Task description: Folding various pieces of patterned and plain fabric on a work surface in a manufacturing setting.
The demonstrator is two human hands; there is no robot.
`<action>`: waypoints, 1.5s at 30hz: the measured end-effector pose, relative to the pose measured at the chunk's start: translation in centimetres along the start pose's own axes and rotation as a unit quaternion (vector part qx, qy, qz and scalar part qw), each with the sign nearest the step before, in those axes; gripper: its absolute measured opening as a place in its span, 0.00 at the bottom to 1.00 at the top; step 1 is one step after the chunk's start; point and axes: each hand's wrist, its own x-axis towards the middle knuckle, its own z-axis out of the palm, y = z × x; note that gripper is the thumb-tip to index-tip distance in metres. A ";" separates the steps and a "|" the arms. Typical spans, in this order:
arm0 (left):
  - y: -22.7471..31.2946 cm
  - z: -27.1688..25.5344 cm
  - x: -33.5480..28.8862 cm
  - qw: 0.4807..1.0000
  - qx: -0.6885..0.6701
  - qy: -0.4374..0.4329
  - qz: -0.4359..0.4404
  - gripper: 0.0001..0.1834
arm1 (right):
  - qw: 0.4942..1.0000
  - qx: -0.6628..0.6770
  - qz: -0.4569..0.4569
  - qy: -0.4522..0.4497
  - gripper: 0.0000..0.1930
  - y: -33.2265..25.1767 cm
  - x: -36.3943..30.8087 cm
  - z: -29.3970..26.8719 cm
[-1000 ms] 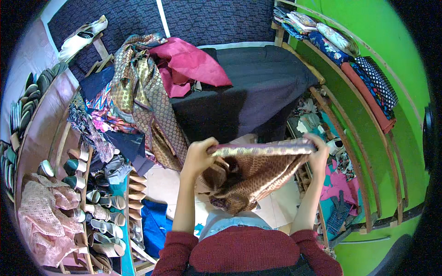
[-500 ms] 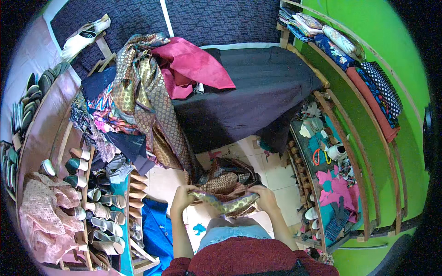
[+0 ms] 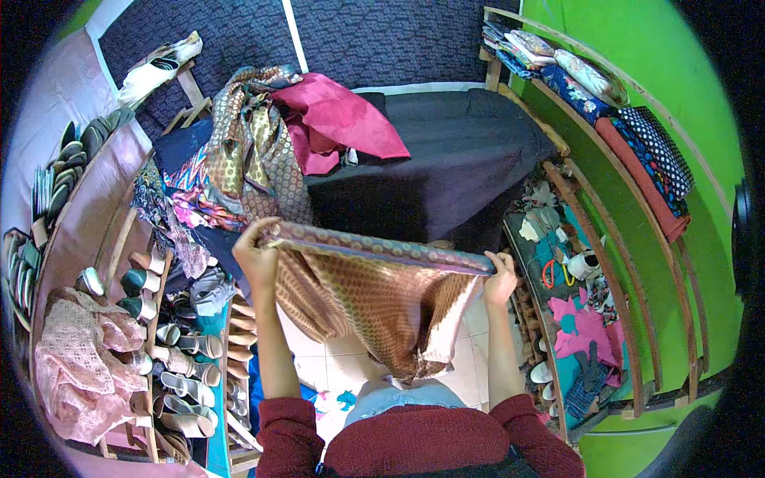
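A brown-gold patterned cloth (image 3: 358, 295) hangs above the tiled floor (image 3: 472, 370), its top edge drawn straight between the left hand (image 3: 259, 251) and the right hand (image 3: 500, 279). The left hand is closed around one corner; the right hand grips the other end, slightly lower in view. Beyond stands a black-covered counter (image 3: 462, 127), bearing a heap of patterned fabric (image 3: 255, 151) beside a crimson cloth (image 3: 347, 119). Shoes (image 3: 187, 386) fill the left rack, and folded fabrics (image 3: 637, 151) lie along the right shelf.

Cloth (image 3: 374, 303) hangs before the tabletop (image 3: 454, 143), whose left end bears heaped fabrics (image 3: 263, 159); shoes (image 3: 191, 386) fill the left rack (image 3: 158, 342), textiles (image 3: 578, 88) the right shelf (image 3: 493, 76).
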 end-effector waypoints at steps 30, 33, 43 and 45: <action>3.8 7.7 -2.6 0.973 -0.142 -0.178 0.048 0.08 | 0.887 0.057 -0.071 -0.454 0.23 -10.0 -2.8 -0.5; 1.6 5.4 1.0 0.984 -0.148 -0.076 0.065 0.06 | 0.889 -0.039 -0.035 -0.454 0.19 -7.0 -3.5 0.7; -4.2 2.2 3.2 0.991 -0.129 -0.039 -0.009 0.10 | 0.993 0.017 0.045 -0.107 0.13 -5.2 0.3 -1.5; -4.1 2.3 2.5 0.994 -0.106 -0.008 -0.007 0.10 | 0.998 -0.001 0.035 -0.043 0.14 -5.5 0.8 -2.5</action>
